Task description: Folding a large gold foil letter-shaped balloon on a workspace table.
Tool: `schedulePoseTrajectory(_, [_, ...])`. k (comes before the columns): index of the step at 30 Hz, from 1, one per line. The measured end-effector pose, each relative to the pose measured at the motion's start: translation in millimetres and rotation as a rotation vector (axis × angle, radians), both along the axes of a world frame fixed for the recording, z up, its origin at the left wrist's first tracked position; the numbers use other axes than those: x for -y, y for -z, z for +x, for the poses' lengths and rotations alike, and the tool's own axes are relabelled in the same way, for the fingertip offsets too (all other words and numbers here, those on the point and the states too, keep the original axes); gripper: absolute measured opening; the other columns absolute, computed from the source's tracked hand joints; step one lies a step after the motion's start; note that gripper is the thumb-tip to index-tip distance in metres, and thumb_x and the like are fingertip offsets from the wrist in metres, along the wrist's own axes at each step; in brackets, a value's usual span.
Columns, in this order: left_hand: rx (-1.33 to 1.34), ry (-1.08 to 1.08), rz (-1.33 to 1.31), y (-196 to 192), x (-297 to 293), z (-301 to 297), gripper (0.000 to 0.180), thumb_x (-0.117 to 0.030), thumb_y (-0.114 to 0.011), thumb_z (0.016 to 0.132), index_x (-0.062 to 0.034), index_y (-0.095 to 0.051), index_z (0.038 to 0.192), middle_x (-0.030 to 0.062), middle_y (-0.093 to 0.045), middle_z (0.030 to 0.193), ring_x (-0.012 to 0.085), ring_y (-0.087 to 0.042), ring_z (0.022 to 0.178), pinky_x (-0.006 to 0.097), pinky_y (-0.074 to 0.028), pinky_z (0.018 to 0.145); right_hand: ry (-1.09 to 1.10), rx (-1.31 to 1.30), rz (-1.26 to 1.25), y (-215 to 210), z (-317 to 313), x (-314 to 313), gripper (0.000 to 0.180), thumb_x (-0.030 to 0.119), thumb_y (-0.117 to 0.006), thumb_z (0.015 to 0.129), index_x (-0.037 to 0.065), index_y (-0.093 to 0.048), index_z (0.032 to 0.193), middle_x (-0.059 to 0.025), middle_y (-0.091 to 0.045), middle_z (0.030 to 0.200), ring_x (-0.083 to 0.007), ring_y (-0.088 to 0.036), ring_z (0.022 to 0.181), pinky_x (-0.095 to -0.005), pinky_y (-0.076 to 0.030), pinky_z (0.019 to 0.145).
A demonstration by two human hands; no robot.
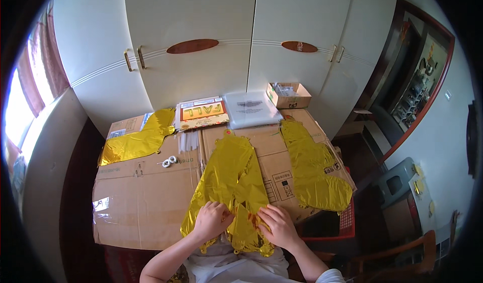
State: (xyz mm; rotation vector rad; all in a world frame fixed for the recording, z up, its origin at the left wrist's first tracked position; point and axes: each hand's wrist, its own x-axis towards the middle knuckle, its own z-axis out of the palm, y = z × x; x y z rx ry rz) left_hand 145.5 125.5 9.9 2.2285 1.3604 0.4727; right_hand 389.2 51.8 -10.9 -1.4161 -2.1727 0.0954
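A flat gold foil balloon (pixel 226 167), shaped like a letter A, lies creased before me. Its lower end hangs over the table's near edge toward my lap. My left hand (pixel 212 220) is closed at the balloon's inner fold, its fingers curled and pinching the foil. On the other leg of the balloon rests my right hand (pixel 278 226), fingers apart and slightly bent against the shiny surface. The fingertips of both hands are partly lost among folds and reflections. Another gold foil balloon (pixel 314 169) lies flat at the right, and a third foil balloon (pixel 138 138) at the far left.
Flattened cardboard (pixel 136 202) covers the table. Along its back stand printed cards (pixel 203 113), a stack of clear plastic bags (pixel 251 111) and a small open box (pixel 289 97). White ribbon rolls (pixel 169 161) and clear straws (pixel 188 142) lie left of centre. A red basket (pixel 347 222) sits below the right edge.
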Motion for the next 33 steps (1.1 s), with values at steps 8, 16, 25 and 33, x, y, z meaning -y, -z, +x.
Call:
schedulePoseTrajectory(8, [0.526,-0.041,-0.547,-25.7,1.5,17.2,0.057,-0.013,-0.066,0.09,-0.0061,-0.035,0.138,0.0152,-0.065,0.094,0.0208,-0.066,0.083,0.033,-0.052,0.069,0.099,-0.193,0.002,-8.8,27.2,-5.0,0.048,0.006,-0.068,0.079,0.002,-0.056,0.126,-0.0142,-0.061,0.122,-0.0326,-0.059,0.112,-0.0419,-0.048,0.094])
schedulePoseTrajectory(16, [1.104,-0.015,-0.97,-21.6,0.3,38.4,0.057,-0.002,-0.057,0.094,-0.0083,-0.028,0.143,0.01,-0.06,0.084,0.016,-0.062,0.074,0.028,-0.05,0.064,0.143,-0.085,-0.071,-10.2,16.4,2.4,0.088,0.026,-0.08,0.071,0.005,-0.036,0.144,-0.0183,-0.051,0.131,-0.0357,-0.051,0.12,-0.047,-0.037,0.102])
schedulePoseTrajectory(25, [0.941,0.226,-0.596,-16.4,3.2,61.9,0.066,-0.008,-0.06,0.094,-0.0078,-0.022,0.148,0.0156,-0.061,0.113,0.0207,-0.063,0.099,0.031,-0.052,0.082,0.269,-0.296,0.168,4.8,18.0,-4.8,0.044,0.02,-0.058,0.088,0.003,-0.059,0.128,-0.0144,-0.064,0.112,-0.0337,-0.059,0.103,-0.0411,-0.044,0.089])
schedulePoseTrajectory(33, [-0.137,0.475,0.512,-8.0,-13.9,60.0,0.051,-0.037,-0.064,0.087,-0.0085,-0.056,0.129,0.0114,-0.055,0.132,0.0297,-0.045,0.132,0.05,-0.031,0.112,0.512,-0.188,0.146,20.9,37.0,1.7,0.046,0.023,-0.061,0.086,0.0,-0.06,0.126,-0.0147,-0.065,0.11,-0.0327,-0.052,0.114,-0.0427,-0.036,0.1])
